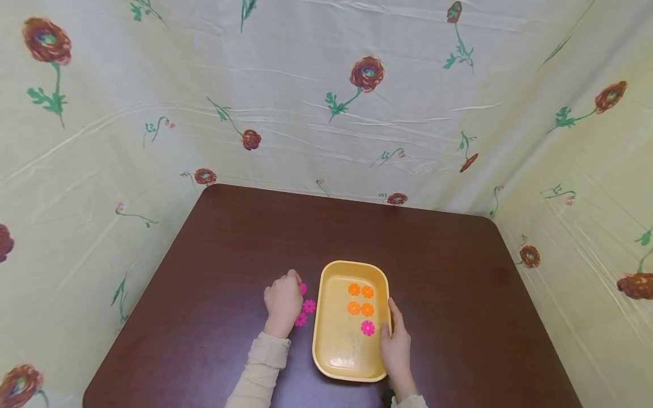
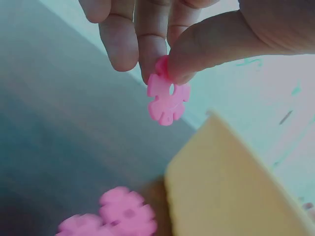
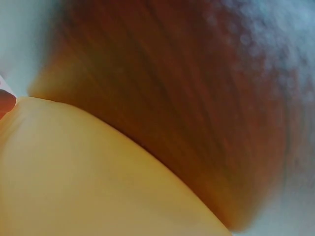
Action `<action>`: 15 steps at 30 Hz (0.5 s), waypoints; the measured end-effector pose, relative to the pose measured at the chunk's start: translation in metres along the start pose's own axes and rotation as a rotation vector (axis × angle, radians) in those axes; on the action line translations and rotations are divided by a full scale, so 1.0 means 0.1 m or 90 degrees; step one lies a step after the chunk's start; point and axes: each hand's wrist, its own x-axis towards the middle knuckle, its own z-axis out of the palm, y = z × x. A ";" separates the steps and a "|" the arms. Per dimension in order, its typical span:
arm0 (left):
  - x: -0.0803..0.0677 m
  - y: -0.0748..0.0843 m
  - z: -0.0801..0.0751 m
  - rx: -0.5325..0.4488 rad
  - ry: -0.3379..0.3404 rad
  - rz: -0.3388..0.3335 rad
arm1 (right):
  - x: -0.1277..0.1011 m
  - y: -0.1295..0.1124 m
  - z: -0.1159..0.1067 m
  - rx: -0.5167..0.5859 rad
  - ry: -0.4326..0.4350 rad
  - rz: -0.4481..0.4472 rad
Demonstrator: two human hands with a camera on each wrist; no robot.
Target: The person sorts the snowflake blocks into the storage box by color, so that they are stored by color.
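Note:
A yellow tray [image 1: 326, 294] lies on the dark brown table [image 1: 224, 249]. Inside it are several orange flower discs [image 1: 360, 299] and one pink disc [image 1: 368, 328]. My left hand [image 1: 283, 301] is just left of the tray and pinches a pink flower disc [image 2: 167, 98] between thumb and fingers, lifted off the table. Two more pink discs [image 2: 110, 219] lie on the table below it, beside the tray [image 2: 231, 191]. My right hand [image 1: 395, 345] grips the tray's right rim, thumb on the edge. The right wrist view shows only the blurred tray [image 3: 83, 182] wall and table.
Flower-printed cloth [image 1: 326, 102] hangs around the table on the back and both sides. The table's far half and right side are bare wood.

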 end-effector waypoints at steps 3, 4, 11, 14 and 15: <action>0.02 0.11 -0.08 0.000 0.006 0.014 | 0.00 -0.01 0.00 0.007 -0.003 0.008; 0.03 0.15 -0.11 0.001 0.009 0.020 | 0.00 -0.01 0.00 0.010 -0.004 0.009; 0.03 0.44 -0.16 0.025 0.000 0.087 | 0.00 -0.02 -0.01 0.026 -0.005 0.013; 0.00 0.54 -0.11 0.036 -0.020 0.116 | 0.00 -0.02 -0.01 0.030 -0.007 0.008; -0.01 0.57 -0.09 0.041 -0.027 0.127 | 0.00 -0.02 -0.01 0.029 -0.006 0.007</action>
